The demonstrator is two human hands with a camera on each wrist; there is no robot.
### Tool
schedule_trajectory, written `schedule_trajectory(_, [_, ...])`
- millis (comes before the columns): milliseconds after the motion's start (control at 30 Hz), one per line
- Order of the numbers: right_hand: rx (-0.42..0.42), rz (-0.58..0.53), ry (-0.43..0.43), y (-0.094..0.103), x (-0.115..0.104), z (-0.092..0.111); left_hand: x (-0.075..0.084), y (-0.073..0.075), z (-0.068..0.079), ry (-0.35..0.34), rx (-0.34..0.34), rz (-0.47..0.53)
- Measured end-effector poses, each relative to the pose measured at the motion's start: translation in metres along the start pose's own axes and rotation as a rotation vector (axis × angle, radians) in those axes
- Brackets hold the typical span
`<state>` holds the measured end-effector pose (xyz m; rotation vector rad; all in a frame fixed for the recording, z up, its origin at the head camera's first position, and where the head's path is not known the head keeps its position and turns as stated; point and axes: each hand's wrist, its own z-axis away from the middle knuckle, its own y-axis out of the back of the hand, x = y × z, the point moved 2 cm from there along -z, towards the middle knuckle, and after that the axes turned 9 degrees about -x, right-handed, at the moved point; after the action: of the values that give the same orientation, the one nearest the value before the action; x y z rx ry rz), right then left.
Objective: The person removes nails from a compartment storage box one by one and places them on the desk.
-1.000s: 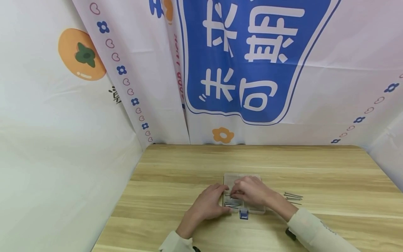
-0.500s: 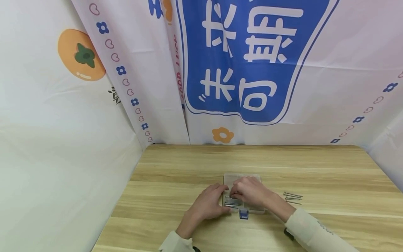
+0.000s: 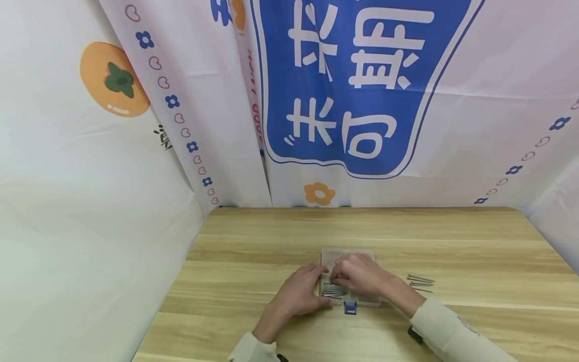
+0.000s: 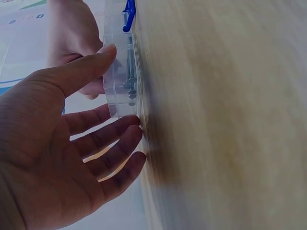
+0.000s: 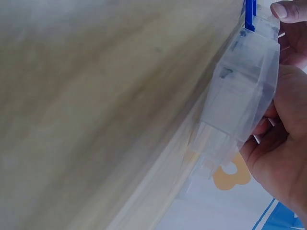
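A clear plastic compartment box [image 3: 330, 259] with a blue latch [image 3: 350, 307] lies open on the table. Several long metal nails [image 3: 333, 292] rest in its front left compartment; their heads show through the wall in the left wrist view. My left hand [image 3: 300, 291] holds the box's left front corner, thumb on the front wall and fingers at the left side. Curled over the compartments, my right hand [image 3: 359, 273] pinches a nail [image 3: 327, 283] whose end sticks out left of the fingertips. That hand hides much of the box's middle.
Several more nails [image 3: 420, 283] lie on the wooden table [image 3: 253, 236] to the right of the box. A small dark object [image 3: 415, 335] sits at the right sleeve. Printed cloth [image 3: 375, 125] hangs behind the table's back edge.
The nail at my right fingertips has lowered slightly toward the other nails in the compartment. My left hand and the box stay in place.
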<state>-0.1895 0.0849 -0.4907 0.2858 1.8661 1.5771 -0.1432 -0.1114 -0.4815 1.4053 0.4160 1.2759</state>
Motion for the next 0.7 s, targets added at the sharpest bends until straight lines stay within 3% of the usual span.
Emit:
schedule_trajectory(300, [-0.031,0.034,0.015,0.0019,-0.0015,-0.0003,0.0009,-0.0008,-0.0002,-0.003,0.004,-0.007])
schedule_trajectory(700, [0.014,0.079,0.023,0.0007,-0.0037,-0.0017,0.0021,0.0005,0.0002,-0.007,0.009,-0.004])
